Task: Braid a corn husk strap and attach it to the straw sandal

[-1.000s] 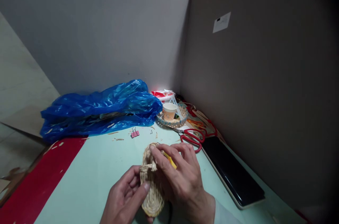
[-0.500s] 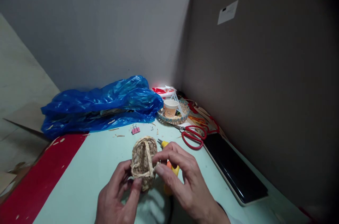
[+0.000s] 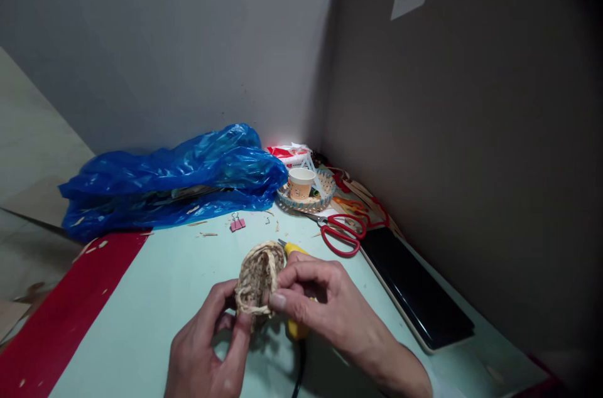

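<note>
A small woven straw basket [image 3: 254,279] with a twisted rim and a handle strand across its opening is held up above the table, its opening tilted towards me. My left hand [image 3: 211,335] grips it from the lower left, with the thumb on the near end and fingers behind. My right hand [image 3: 311,297] pinches the right side of the basket at the rim and handle strand, thumb and forefinger close together. Partly hidden behind that hand lies a yellow corded tool [image 3: 296,329], seemingly a glue gun, with its grey tip pointing away.
Red-handled scissors [image 3: 342,235] and a black flat case [image 3: 417,288] lie to the right. Behind stand a paper cup [image 3: 301,183] in a shallow woven tray [image 3: 285,200] and a crumpled blue plastic bag [image 3: 179,175]. A pink binder clip [image 3: 238,224] and straw scraps dot the table.
My right thumb and fingers have closed in on the basket's right rim, and the hand lies flatter. The basket has turned slightly. The camera view has shifted a little.
</note>
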A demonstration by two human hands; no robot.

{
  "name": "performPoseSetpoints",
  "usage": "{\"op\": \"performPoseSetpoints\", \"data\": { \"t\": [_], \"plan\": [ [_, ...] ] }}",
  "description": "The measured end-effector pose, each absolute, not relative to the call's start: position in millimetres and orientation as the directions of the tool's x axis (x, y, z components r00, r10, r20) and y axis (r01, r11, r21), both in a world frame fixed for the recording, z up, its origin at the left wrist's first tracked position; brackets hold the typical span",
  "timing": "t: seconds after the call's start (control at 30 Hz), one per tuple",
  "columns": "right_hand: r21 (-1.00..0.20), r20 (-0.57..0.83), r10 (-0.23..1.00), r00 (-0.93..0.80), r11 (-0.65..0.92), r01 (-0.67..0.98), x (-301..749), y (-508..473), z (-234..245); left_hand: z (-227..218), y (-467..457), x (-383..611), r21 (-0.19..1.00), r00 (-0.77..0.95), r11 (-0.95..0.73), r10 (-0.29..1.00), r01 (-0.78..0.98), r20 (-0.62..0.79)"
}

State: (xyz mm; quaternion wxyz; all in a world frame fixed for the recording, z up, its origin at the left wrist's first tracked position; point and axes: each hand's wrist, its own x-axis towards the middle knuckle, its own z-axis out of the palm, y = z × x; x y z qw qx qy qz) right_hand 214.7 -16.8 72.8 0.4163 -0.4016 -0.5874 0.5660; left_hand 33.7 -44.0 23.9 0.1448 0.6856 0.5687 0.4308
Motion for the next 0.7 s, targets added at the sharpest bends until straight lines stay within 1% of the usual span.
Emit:
{"op": "performPoseSetpoints", "data": {
  "t": [0.1, 0.17, 0.27, 0.37, 0.4, 0.47, 0.57, 0.63, 0.7],
  "plan": [
    [-0.992, -0.027, 0.93, -0.366, -0.071, -0.106, 215, -17, 72, 26, -48, 41, 0.79, -0.107, -0.229, 0.932, 0.569, 0.347],
    [-0.985, -0.049, 0.927, -0.372, -0.105, -0.134, 215, -17, 71, 30, -50, 46, 0.847, -0.113, -0.199, 0.951, 0.492, 0.289],
    [-0.99, -0.025, 0.943, -0.333, -0.069, -0.122, 214, -19, 71, 35, -51, 51, 0.908, -0.13, -0.14, 0.97, 0.396, 0.206],
    [-0.996, 0.034, 0.96, -0.277, 0.009, -0.091, 212, -21, 70, 36, -52, 53, 0.939, -0.216, -0.08, 0.963, 0.336, 0.16],
    [-0.996, 0.045, 0.963, -0.267, 0.024, -0.082, 212, -22, 70, 36, -52, 53, 0.943, -0.244, -0.095, 0.953, 0.319, 0.179],
    [-0.997, 0.064, 0.966, -0.252, 0.05, -0.063, 211, -22, 70, 33, -54, 52, 0.924, -0.26, -0.212, 0.918, 0.32, 0.3],
    [-0.995, 0.104, 0.974, -0.203, 0.101, -0.028, 209, -22, 69, 32, -55, 50, 0.793, -0.163, -0.415, 0.833, 0.447, 0.528],
    [-0.995, 0.103, 0.979, -0.175, 0.098, -0.034, 208, -22, 68, 33, -56, 50, 0.706, -0.073, -0.453, 0.813, 0.544, 0.578],
    [-0.996, 0.071, 0.981, -0.181, 0.061, -0.06, 205, -22, 66, 35, -55, 51, 0.692, -0.03, -0.439, 0.832, 0.573, 0.553]
  ]
}}
